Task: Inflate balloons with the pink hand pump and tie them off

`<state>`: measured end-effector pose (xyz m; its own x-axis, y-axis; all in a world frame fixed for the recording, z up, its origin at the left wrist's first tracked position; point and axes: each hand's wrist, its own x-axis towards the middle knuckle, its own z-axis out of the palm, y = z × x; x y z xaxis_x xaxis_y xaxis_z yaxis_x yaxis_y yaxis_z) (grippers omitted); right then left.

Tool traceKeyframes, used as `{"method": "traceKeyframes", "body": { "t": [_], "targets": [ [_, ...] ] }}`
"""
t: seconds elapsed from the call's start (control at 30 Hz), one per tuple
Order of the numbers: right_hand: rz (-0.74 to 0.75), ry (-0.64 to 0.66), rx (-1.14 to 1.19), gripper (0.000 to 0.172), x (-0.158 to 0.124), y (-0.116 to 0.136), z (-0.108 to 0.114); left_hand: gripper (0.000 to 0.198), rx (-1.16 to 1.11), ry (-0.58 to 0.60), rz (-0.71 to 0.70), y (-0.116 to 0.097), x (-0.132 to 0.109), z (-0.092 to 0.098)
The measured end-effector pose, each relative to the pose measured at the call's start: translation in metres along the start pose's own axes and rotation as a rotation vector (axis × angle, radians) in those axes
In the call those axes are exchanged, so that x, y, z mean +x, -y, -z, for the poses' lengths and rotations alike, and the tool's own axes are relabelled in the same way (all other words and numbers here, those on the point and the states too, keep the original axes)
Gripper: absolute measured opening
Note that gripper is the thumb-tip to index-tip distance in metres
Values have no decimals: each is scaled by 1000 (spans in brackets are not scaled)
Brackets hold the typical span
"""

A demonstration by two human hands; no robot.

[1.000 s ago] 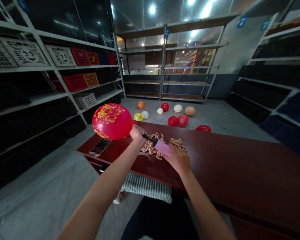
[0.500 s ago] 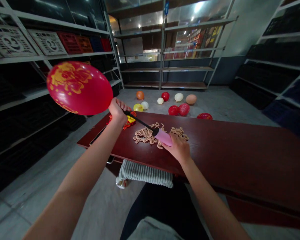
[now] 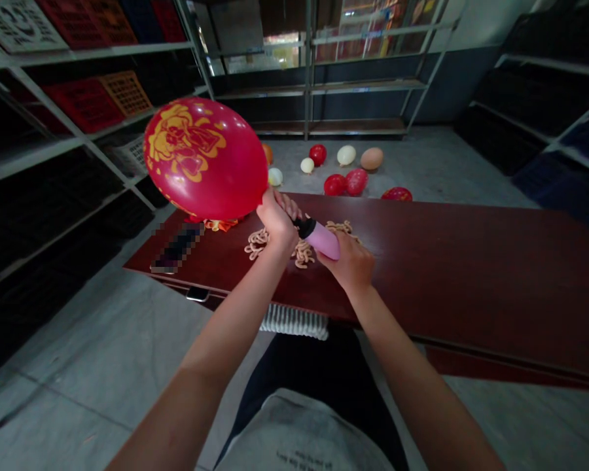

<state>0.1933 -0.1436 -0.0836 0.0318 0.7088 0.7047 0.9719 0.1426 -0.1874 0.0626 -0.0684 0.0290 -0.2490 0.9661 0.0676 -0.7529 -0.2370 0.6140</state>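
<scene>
A large inflated red balloon [image 3: 216, 163] with a yellow printed pattern sits on the near end of a hand balloon pump, up and to the left. My left hand [image 3: 279, 214] is closed around the balloon's neck and the pump's end there. The pump's pink body [image 3: 324, 241], with a black collar, lies in the closed grip of my right hand [image 3: 349, 265]. Little of the black rod shows between my hands. Below them, long beige uninflated balloons [image 3: 303, 254] lie loosely piled on the dark red table [image 3: 446, 261], partly hidden by my left hand.
A blurred-out phone-like object [image 3: 177, 248] and red-orange flat balloons [image 3: 220, 224] lie on the table's left part. Several inflated balloons [image 3: 346, 155] rest on the floor beyond. Metal shelves [image 3: 304, 91] stand behind; crates [image 3: 122, 91] fill racks at left. A grey ribbed cloth [image 3: 294, 322] hangs at the near edge.
My left hand and the balloon have moved right, toward my right hand. The black rod, long before, is now mostly inside the pump. The view has tilted downward.
</scene>
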Motion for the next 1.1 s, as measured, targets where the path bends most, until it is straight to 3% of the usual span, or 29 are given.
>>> {"method": "traceKeyframes", "body": {
  "t": [0.17, 0.37, 0.77, 0.93, 1.1],
  "targets": [
    [31, -10, -20, 46, 1, 3, -2, 49, 5, -53, 44, 2, 5, 9],
    [104, 79, -75, 43, 3, 10, 0, 43, 2, -168, 99, -22, 18, 29],
    [182, 111, -79, 37, 2, 12, 2, 37, 13, -317, 25, -76, 58, 62],
    [181, 101, -53, 38, 0, 12, 2, 36, 9, -326, 7, -110, 69, 59],
    [191, 91, -8, 42, 1, 15, 1, 38, 68, -215, -56, -134, 60, 33]
  ]
}}
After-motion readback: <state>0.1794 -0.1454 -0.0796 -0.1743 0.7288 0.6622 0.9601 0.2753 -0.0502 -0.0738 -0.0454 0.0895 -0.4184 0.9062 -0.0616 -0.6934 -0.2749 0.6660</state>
